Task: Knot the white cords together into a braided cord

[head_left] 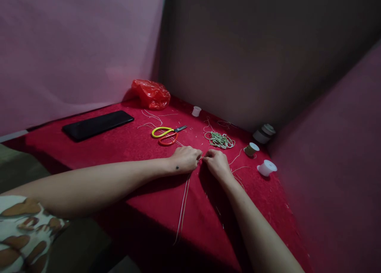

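The left hand [187,159] and right hand [218,164], equally near, both pinch the cord [202,158], its short span running crosswise between them.

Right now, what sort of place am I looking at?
Probably a craft corner, judging by the scissors, the spools and the bundled cord on the red cloth.
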{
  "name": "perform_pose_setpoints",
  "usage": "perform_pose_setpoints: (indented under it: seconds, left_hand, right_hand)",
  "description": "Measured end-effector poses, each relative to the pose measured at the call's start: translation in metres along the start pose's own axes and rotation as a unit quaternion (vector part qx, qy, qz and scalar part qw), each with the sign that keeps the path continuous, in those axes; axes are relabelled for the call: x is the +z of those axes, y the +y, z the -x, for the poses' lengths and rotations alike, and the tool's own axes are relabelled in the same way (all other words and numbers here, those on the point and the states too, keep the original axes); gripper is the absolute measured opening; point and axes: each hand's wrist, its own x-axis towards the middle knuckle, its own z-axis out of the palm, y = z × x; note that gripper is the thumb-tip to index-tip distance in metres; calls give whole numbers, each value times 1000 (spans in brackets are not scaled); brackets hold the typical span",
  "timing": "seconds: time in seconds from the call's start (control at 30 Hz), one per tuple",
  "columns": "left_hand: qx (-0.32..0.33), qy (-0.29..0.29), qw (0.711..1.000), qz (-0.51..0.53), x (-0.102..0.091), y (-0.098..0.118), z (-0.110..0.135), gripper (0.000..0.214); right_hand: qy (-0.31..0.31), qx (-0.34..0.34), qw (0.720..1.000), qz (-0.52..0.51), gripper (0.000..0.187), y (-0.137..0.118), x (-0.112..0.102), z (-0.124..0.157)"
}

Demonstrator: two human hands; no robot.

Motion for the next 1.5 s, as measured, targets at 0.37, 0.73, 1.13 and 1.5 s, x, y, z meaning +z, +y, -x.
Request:
perform_pose_setpoints:
  seconds: [0.37,0.73,1.13,1.5]
  left_hand:
    - [11,12,1000,9,1,-1,0,29]
    - [25,9,1000,14,-1,-3,-3,28]
    - [9,-1,999,42,-2,-3,1,27]
    - [25,-62,978,199,-8,-13,-4,20]
  right_hand:
    - [-12,-1,999,-38,13,10,3,1]
    - [3,21,1000,-16,12,-1,2,4]
    - [-97,-9,992,-74,14,11,-22,16]
    - [-228,91,862,-443,19,24,-63,32]
